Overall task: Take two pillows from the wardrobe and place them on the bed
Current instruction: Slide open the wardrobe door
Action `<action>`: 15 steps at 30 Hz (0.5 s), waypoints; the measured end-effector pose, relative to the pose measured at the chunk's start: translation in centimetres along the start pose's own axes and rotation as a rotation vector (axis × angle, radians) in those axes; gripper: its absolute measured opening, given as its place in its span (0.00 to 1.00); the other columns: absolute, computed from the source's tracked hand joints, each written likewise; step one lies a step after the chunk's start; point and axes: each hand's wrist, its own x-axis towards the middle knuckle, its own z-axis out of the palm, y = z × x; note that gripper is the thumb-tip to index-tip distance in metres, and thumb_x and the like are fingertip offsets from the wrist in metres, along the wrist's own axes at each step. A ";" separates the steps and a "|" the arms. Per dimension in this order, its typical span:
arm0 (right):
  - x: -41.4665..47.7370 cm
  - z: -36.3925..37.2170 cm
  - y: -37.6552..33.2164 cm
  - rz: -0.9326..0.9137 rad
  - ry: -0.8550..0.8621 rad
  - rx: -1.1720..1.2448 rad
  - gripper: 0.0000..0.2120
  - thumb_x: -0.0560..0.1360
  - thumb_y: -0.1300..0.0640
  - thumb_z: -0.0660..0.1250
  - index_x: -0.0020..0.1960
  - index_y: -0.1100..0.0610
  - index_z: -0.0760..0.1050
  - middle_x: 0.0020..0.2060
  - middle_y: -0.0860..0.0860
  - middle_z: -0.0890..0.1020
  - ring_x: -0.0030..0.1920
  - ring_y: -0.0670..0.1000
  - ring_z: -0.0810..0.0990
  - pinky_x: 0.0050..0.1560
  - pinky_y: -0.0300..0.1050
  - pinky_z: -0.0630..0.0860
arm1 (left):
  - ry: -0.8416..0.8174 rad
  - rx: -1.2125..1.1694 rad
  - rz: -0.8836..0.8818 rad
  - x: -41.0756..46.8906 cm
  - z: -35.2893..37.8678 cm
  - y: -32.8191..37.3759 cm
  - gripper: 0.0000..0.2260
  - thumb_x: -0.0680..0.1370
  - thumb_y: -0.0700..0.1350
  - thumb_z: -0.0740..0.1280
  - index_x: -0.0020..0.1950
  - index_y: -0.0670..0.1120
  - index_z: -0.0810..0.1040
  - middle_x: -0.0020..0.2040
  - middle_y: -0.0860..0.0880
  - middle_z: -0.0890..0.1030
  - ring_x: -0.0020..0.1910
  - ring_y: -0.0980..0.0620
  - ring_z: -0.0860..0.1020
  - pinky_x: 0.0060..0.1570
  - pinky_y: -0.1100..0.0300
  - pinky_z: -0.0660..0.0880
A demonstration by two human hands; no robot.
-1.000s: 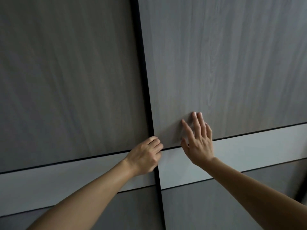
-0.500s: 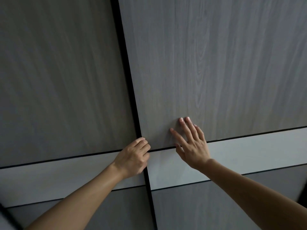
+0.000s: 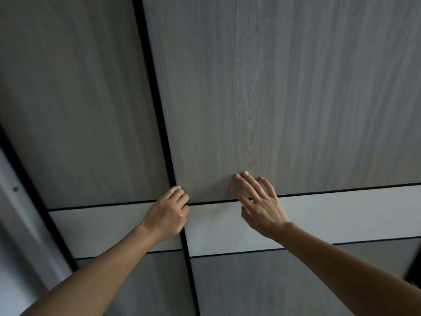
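Note:
The wardrobe fills the view: two grey wood-grain sliding doors, each with a pale horizontal band. My left hand has its fingers curled into the dark vertical gap, hooked on the edge of the right door. My right hand lies flat on that same door, fingers spread, across the upper edge of the pale band. The left door sits behind the gap. Both doors are closed, so no pillows and no bed are in view.
At the far left a light grey wall or side frame with a small dark screw borders the wardrobe. A dark opening shows at the lower right edge.
The seam between the doors and both hands have drifted left across the view. The wardrobe's left frame has come into sight. My right hand has slid slightly lower on the door.

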 end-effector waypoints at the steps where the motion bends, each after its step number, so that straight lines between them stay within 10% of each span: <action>1: 0.4 0.1 -1.0 -0.003 -0.003 0.005 0.24 0.71 0.57 0.65 0.67 0.52 0.70 0.76 0.55 0.60 0.78 0.55 0.51 0.72 0.61 0.56 | -0.016 0.010 -0.008 -1.0 0.1 -0.8 0.04 0.67 0.43 0.69 0.34 0.43 0.79 0.40 0.45 0.79 0.46 0.44 0.78 0.67 0.47 0.70; 15: 6.0 2.1 -12.0 -0.140 -0.002 0.061 0.26 0.69 0.58 0.69 0.67 0.55 0.71 0.75 0.56 0.62 0.77 0.56 0.55 0.72 0.63 0.57 | -0.228 0.165 -0.181 -13.9 0.1 -10.5 0.06 0.67 0.42 0.65 0.33 0.43 0.80 0.38 0.46 0.79 0.44 0.45 0.79 0.68 0.45 0.69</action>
